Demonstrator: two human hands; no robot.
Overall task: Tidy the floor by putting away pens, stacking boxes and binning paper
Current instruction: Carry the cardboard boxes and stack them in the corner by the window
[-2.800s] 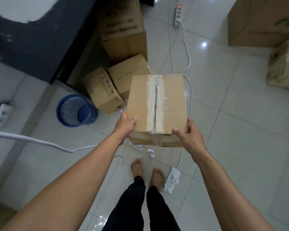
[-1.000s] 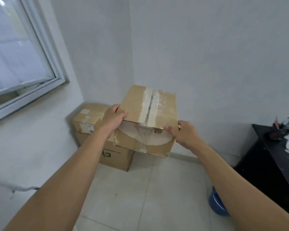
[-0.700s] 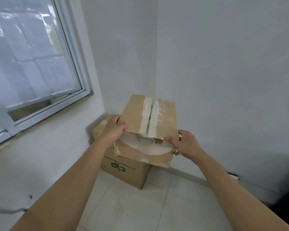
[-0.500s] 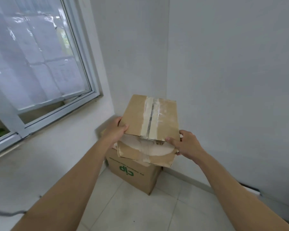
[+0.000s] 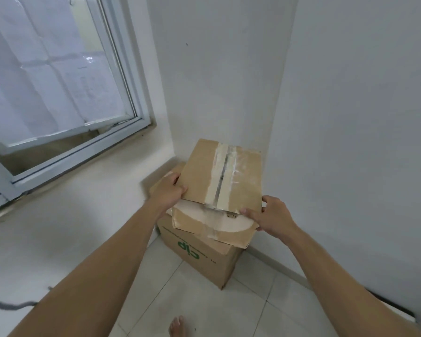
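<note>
Nearest to me, below both forearms, a bare foot (image 5: 176,327) stands on the pale tiled floor (image 5: 204,300). My left hand (image 5: 168,189) is closed over the near-left top corner of the taped box (image 5: 219,190), thumb on the lid and fingers wrapped down the left side. My right hand (image 5: 271,215) is closed on the near-right corner, thumb across the top edge, fingers underneath and out of sight. Both hands thus carry the box between them.

What has changed: about three seconds ago I held this same box over the open floor among other cartons and a blue bin; in the last second the view has swung to a room corner and closed in on it. The box now sits directly over the lower carton (image 5: 199,254) just beyond and beneath the hands, slightly skewed to it. Whether the two already touch I cannot tell; the near edge appears to overhang. I judge the stacking step to be at the point of set-down, with release still to come.

The taped box is brown corrugated card, its top seam covered by a broad pale tape strip, and its near face is torn, showing a whitish patch and wrinkled tape. The lower carton bears green lettering, upside down. Beyond the hands, the white walls (image 5: 229,81) meet; to the far left, a window (image 5: 58,81) with paper on the glass.
</note>
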